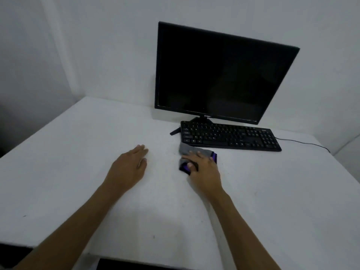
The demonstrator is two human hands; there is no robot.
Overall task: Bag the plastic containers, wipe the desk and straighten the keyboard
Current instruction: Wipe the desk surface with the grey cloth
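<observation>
My right hand (pixel 202 166) presses flat on a folded cloth (pixel 186 149), grey with black and purple parts, on the white desk (pixel 78 172). The cloth lies just in front of the black keyboard (pixel 229 136), near its left end. The keyboard sits slightly skewed, its right end closer to me. My left hand (pixel 129 164) rests palm down on the bare desk, left of the cloth, fingers loosely together, holding nothing. No plastic containers or bag are in view.
A black monitor (pixel 224 73), switched off, stands behind the keyboard against the white wall. A black cable (pixel 303 142) runs from the keyboard's right end toward the desk's right edge. The desk's front edge is near my elbows.
</observation>
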